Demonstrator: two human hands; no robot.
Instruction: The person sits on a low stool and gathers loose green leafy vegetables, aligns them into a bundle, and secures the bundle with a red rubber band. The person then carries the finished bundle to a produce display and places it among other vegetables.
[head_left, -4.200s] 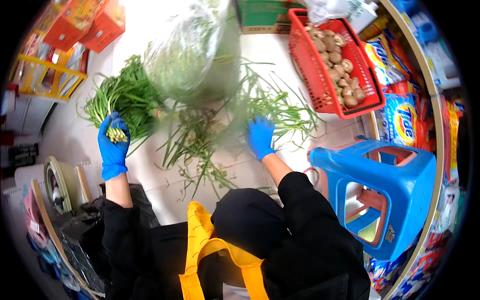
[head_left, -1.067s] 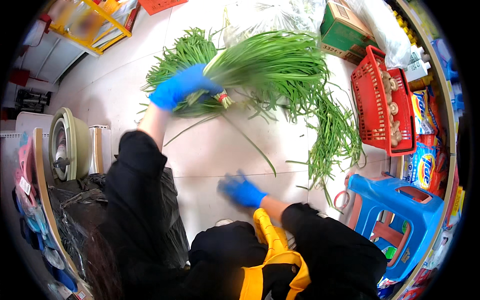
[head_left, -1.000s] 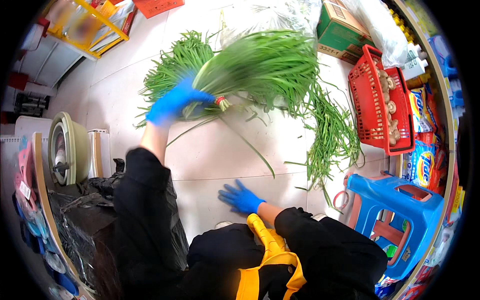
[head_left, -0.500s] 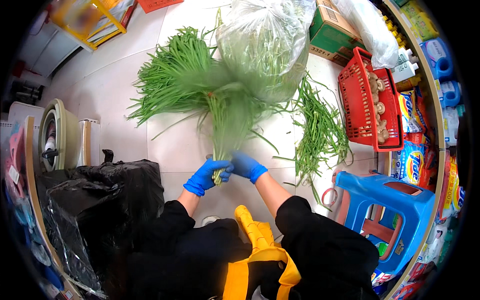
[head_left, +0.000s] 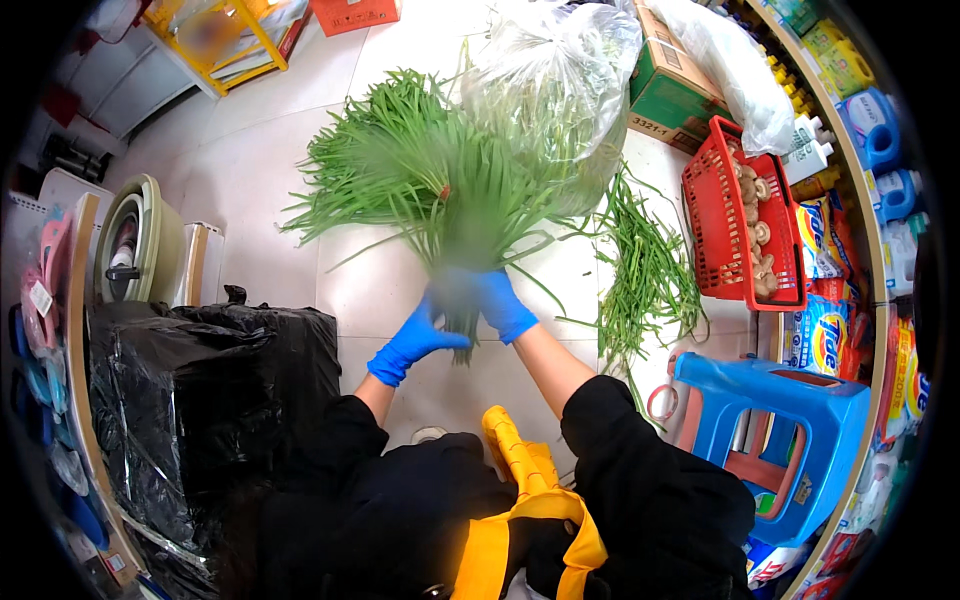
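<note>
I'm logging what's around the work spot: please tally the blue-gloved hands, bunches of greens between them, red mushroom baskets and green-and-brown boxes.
Blue-gloved hands: 2 (left hand, right hand)
Bunch of greens between them: 1
Red mushroom basket: 1
Green-and-brown box: 1
Total: 5

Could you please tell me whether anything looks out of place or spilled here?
Yes, somewhat: loose garlic chives lie strewn across the tiled floor left of the red basket, untidy compared with the bunch gathered at the left hand and right hand.
</note>
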